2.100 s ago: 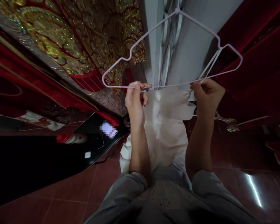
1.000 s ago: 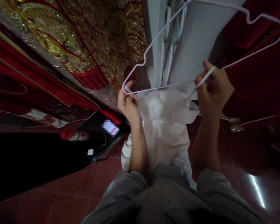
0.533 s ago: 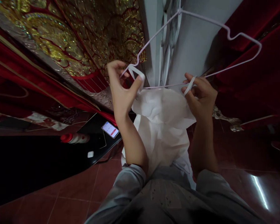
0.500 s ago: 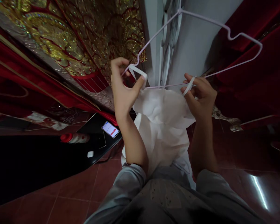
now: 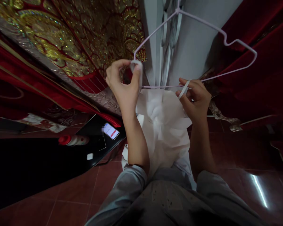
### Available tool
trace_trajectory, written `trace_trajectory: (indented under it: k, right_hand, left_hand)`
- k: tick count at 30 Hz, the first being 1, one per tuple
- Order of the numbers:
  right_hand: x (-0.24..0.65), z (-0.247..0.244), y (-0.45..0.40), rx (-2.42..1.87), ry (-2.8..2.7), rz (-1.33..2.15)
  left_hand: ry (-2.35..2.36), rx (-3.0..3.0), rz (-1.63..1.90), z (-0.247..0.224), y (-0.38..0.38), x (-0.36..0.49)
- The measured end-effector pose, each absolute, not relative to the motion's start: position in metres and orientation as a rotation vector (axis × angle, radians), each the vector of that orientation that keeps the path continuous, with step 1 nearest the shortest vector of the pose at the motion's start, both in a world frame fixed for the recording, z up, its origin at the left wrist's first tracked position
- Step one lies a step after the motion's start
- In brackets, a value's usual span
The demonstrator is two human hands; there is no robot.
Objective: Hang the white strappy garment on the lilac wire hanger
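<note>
A pale pink clothes hanger (image 5: 195, 19) hangs in front of me, its lower bar crossing level with my hands. Below the bar drapes a white garment (image 5: 162, 135) with thin straps. My left hand (image 5: 124, 78) pinches one white strap (image 5: 137, 62) at the hanger's left end; its fingers hide just how the strap sits there. On the other side my right hand (image 5: 196, 98) is closed on the second white strap (image 5: 185, 89), close against the lower bar, right of its middle.
To the left, a black table (image 5: 42, 175) carries a lit phone (image 5: 111, 131), a red-capped bottle (image 5: 73, 140) and a small white case (image 5: 90, 156). Gold-sequined red garments (image 5: 85, 40) hang at upper left, dark red cloth (image 5: 245, 91) at right. A grey panel (image 5: 198, 44) stands behind the hanger.
My left hand has shifted slightly left, and its fingers have drawn closer over the strap at the hanger's end. The hanger and my right hand appear a little further left in view.
</note>
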State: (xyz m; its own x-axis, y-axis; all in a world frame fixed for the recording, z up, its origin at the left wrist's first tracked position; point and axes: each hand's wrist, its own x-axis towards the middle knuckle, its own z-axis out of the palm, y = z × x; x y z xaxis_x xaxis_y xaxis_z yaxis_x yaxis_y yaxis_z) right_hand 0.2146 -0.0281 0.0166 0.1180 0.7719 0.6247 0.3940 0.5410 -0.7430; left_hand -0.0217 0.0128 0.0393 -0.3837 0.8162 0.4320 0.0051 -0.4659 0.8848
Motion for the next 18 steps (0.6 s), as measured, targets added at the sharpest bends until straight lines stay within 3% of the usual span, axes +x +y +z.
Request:
trace_trajectory:
  k: [5, 10, 18]
  right_hand:
    - [0.213, 0.018, -0.028, -1.032, -1.474, 0.347]
    - [0.208, 0.017, -0.031, -1.110, -1.501, 0.371]
    - [0.238, 0.039, -0.013, -1.156, -1.366, 0.313]
  left_hand:
    - [1.178, 1.174, 1.928, 0.028, 0.000, -0.015]
    - [1.132, 0.694, 2.093, 0.004, 0.009, 0.009]
    - [0.949, 1.011, 1.946, -0.009, 0.006, 0.020]
